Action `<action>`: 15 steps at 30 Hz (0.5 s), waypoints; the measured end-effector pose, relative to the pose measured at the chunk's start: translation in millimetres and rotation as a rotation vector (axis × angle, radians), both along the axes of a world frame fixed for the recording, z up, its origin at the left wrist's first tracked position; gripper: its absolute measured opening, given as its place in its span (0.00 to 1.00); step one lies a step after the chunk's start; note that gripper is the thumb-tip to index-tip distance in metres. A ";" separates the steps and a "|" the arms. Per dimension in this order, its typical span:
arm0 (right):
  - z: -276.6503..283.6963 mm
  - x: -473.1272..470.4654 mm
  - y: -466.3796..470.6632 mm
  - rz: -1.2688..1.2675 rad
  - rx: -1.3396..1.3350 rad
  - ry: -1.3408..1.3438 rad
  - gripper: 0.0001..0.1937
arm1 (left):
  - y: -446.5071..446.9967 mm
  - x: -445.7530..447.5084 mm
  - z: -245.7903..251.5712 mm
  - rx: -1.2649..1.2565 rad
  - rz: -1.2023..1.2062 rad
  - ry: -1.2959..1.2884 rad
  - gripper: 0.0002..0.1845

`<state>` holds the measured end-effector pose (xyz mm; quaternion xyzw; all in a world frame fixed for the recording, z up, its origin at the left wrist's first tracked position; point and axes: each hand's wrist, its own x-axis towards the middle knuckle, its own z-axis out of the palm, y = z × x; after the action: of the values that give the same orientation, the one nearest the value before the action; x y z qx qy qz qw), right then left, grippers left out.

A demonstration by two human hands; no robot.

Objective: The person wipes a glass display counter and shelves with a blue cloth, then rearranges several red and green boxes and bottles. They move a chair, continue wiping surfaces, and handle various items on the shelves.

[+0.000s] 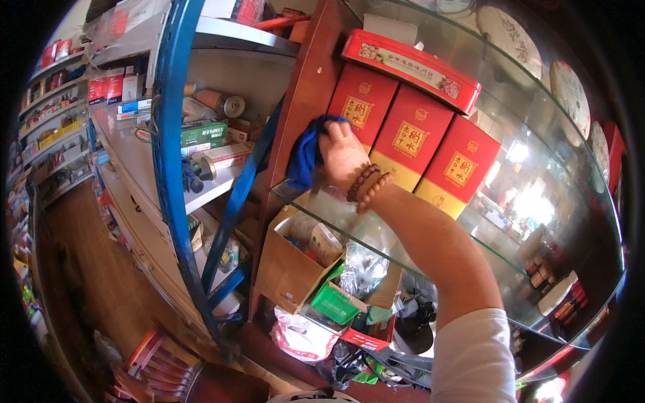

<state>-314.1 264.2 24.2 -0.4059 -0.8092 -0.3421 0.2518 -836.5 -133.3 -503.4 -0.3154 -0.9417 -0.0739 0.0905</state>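
Observation:
My right hand (345, 151) holds a bunched blue cloth (304, 156) at the left end of a glass shelf (330, 224). The cloth touches the reddish-brown side panel (297, 95) of the cabinet. Two beaded bracelets circle that wrist. Just right of the hand stand three red-and-gold gift boxes (414, 131) side by side, bearing writing. Across their tops lies a red rectangular tin (410, 70). Low at the left, my left hand (133, 385) is on the backrest of a wooden chair (164, 365), dim and partly cut off by the picture's rim.
Beneath the glass shelf are an open cardboard box (289, 267), a green box (335, 305) and a white plastic bag (302, 335). A blue metal rack post (174, 131) stands left, beside shelves holding a stapler box (204, 133). Round wrapped discs (509, 38) stand higher up.

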 end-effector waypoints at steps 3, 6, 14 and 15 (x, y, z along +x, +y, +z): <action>12.5 5.2 -11.4 -0.051 -0.075 -0.031 0.14 | 4.5 8.0 13.5 0.027 -0.005 0.069 0.47; 56.5 -1.1 12.7 0.007 0.209 0.164 0.15 | 6.8 16.4 32.2 0.087 -0.010 0.023 0.45; 13.8 -0.7 67.3 0.047 0.128 0.344 0.15 | 30.7 63.3 108.7 -0.254 0.246 -0.299 0.42; 6.2 3.9 57.5 0.041 0.127 0.203 0.15 | 34.2 65.4 114.7 -0.253 0.254 -0.314 0.42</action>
<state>-310.2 321.7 30.4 -0.4051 -0.7643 -0.3448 0.3646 -771.1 -99.1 -388.7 -0.1877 -0.9782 0.0084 -0.0884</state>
